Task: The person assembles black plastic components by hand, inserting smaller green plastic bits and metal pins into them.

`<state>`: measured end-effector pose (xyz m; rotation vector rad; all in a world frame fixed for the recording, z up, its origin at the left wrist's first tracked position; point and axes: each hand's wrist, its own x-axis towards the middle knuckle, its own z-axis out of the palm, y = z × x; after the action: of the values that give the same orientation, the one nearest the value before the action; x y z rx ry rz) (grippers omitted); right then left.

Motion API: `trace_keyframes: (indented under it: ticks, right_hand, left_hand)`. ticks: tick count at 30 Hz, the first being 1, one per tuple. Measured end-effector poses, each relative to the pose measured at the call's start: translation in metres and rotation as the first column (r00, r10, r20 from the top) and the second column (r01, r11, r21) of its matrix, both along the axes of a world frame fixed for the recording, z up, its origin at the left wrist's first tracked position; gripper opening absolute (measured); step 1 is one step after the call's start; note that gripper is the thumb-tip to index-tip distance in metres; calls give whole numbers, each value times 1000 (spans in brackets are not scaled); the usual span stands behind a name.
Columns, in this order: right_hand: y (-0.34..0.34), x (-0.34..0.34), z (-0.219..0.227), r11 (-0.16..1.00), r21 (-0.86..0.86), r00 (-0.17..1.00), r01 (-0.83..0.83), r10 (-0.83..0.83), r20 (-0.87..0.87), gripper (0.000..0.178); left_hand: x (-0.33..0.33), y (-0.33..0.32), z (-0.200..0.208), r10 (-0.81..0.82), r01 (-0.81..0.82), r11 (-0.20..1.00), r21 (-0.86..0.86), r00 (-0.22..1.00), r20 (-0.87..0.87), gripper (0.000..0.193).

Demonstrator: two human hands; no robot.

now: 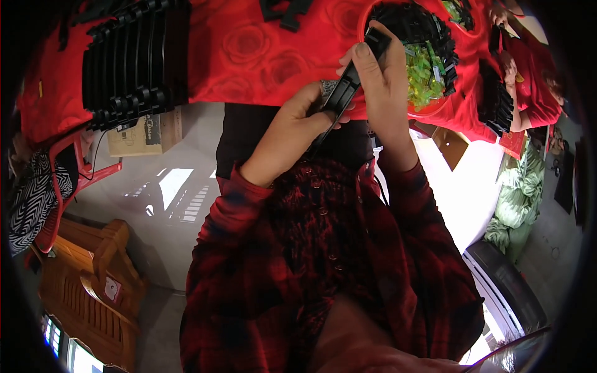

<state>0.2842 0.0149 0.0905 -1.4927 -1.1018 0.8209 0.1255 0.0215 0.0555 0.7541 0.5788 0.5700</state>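
Observation:
A long black plastic strip-like part (343,93) with a channel along it is held at a slant in front of me, over the table's near edge. My left hand (297,123) grips its lower part, thumb on top. Around its upper end my right hand (380,71) is closed, the thumb pressing near the tip. Just beyond the right hand stands a round red basin (362,25) with small black pieces (410,22) and yellow-green translucent pieces (424,73) in it.
On the table's red rose-patterned cloth (245,46), a row of similar black parts (134,59) lies at left. More black parts (495,102) lie at right, near another person's hand (510,71). Below are a cardboard box (138,140), a red plastic chair (93,171) and wooden furniture (93,273).

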Motion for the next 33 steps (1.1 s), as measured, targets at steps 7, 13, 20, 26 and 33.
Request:
trace_keyframes:
  ticks: [7, 13, 20, 26, 33]
  right_hand:
    - [-9, 2, 1, 1000, 20, 1000, -15, 14, 25, 54]
    - [-19, -3, -1, 999, 38, 1000, -25, 25, 13, 52]
    - [-35, -21, 16, 997, 72, 993, -16, 7, 119, 43]
    - [-52, -23, 2, 996, 87, 990, 12, -24, 139, 51]
    - [-68, -22, -16, 978, 204, 988, 34, -63, 141, 48]
  left_hand:
    - [-17, -5, -3, -72, 113, 983, -142, 960, 269, 63]
    - [-18, -19, -5, -63, 100, 988, -116, 955, 289, 60]
    - [-15, -46, -16, -38, 67, 977, 201, 989, -144, 32]
    - [-10, -69, -17, 93, -34, 971, 235, 966, -242, 28]
    - [-10, -81, -20, 167, -130, 970, 206, 971, -173, 25]
